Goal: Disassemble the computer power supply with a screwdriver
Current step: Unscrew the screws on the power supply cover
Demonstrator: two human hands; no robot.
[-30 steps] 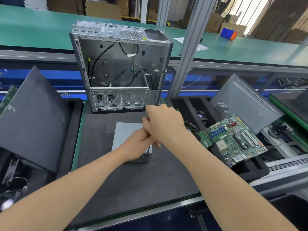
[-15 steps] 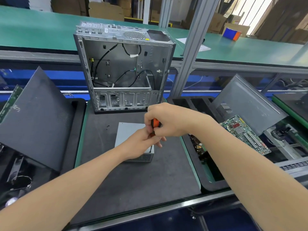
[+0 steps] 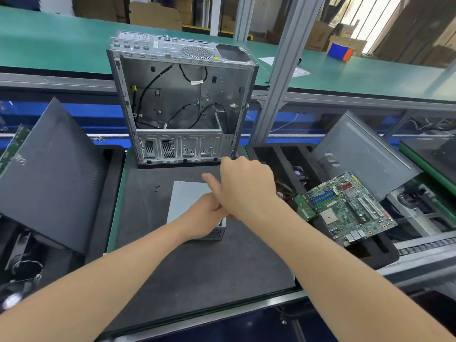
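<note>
A silver power supply [image 3: 187, 198] lies flat at the centre of the mat [image 3: 197, 267], its long axis running 12 to 6 o'clock. Both hands meet at its 5 o'clock corner. The right hand [image 3: 246, 191], on top, curls round a screwdriver [image 3: 223, 221]; only a sliver of shaft shows. The left hand [image 3: 202, 218] sits beneath, fingers hidden, grip unclear.

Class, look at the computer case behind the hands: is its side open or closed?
Open: the computer case has no side panel fitted, so its cables and bare interior show.
</note>
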